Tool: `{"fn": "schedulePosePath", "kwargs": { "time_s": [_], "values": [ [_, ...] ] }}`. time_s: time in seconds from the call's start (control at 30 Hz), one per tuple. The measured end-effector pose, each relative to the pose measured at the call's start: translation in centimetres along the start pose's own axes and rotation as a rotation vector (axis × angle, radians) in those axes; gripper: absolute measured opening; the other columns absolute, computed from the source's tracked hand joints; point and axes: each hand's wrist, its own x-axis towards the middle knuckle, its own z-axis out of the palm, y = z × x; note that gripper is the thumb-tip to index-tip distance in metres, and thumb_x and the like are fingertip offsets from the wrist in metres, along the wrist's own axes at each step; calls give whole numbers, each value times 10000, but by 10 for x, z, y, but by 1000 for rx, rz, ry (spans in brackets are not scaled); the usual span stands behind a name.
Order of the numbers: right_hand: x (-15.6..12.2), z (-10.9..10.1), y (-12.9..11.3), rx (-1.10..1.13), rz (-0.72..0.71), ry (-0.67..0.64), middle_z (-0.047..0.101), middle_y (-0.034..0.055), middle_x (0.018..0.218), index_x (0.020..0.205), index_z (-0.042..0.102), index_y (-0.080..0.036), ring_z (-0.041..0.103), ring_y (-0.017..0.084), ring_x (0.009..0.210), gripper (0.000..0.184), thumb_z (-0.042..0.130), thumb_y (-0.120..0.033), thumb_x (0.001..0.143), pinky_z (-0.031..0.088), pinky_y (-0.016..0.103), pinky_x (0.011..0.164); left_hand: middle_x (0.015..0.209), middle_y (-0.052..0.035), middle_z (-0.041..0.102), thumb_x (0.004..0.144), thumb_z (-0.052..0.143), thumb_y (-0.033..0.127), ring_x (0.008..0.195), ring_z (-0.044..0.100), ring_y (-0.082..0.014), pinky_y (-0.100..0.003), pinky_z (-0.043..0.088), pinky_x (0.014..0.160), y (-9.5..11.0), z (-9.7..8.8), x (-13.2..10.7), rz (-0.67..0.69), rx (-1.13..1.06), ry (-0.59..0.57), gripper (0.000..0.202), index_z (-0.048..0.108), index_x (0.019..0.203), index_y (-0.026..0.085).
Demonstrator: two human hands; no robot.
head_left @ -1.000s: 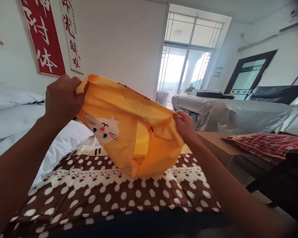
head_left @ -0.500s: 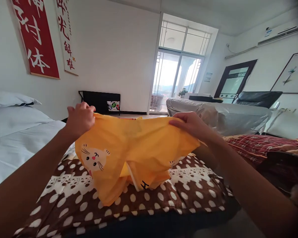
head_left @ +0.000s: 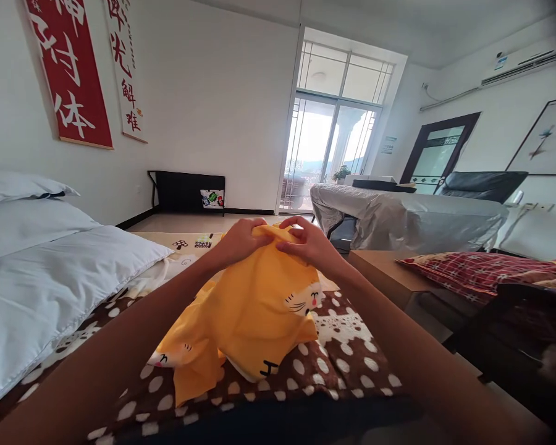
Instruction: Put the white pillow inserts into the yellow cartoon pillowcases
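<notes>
Yellow shorts point(head_left: 250, 296) printed with white cat faces hang bunched in front of me, gathered at their top edge. My left hand point(head_left: 245, 240) is closed on the gathered waistband. Close beside it, my right hand point(head_left: 302, 240) pinches the same edge, its thumb and fingers on the fabric. The lower part of the shorts spreads over a brown blanket point(head_left: 347, 364) with white dots. One leg lies out to the left, and folds hide part of the other.
White pillows point(head_left: 83, 278) lie at the left. To the right are a wooden box-like surface point(head_left: 380, 272), a red patterned cushion point(head_left: 454, 272) and a dark chair point(head_left: 528, 321). Farther back stand a plastic-covered table point(head_left: 426, 213) and a black folding frame point(head_left: 180, 191) by the wall.
My hands have come inward from far apart until they nearly meet. The waistband, stretched wide before, is now bunched between them, and the shorts hang narrower.
</notes>
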Motion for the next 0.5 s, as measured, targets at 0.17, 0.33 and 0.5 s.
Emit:
{"fn": "schedulePosePath", "kwargs": {
  "time_s": [0.17, 0.33, 0.5],
  "values": [
    [-13, -13, 27, 39, 86, -212, 660, 18, 857, 919, 593, -180, 608, 163, 773, 437, 754, -414, 587, 479, 280, 667, 604, 31, 507, 749, 572, 475, 536, 468, -109, -217, 341, 466, 5, -8, 4, -8, -70, 175, 306, 573, 682, 177],
    [-17, -6, 47, -147, -10, -151, 676, 61, 1031, 960, 648, -169, 597, 216, 938, 371, 699, -412, 683, 487, 319, 776, 545, 34, 442, 763, 559, 522, 474, 414, -92, -212, 286, 418, 8, -8, 6, 1, -114, 222, 370, 552, 640, 173],
    [-13, -8, 73, 30, 165, -277, 704, 47, 913, 863, 670, -141, 639, 225, 866, 392, 735, -452, 633, 507, 330, 771, 533, 40, 397, 739, 606, 508, 464, 382, -79, -206, 291, 416, 11, -22, 6, -2, -206, 347, 370, 512, 610, 173]
  ]
}}
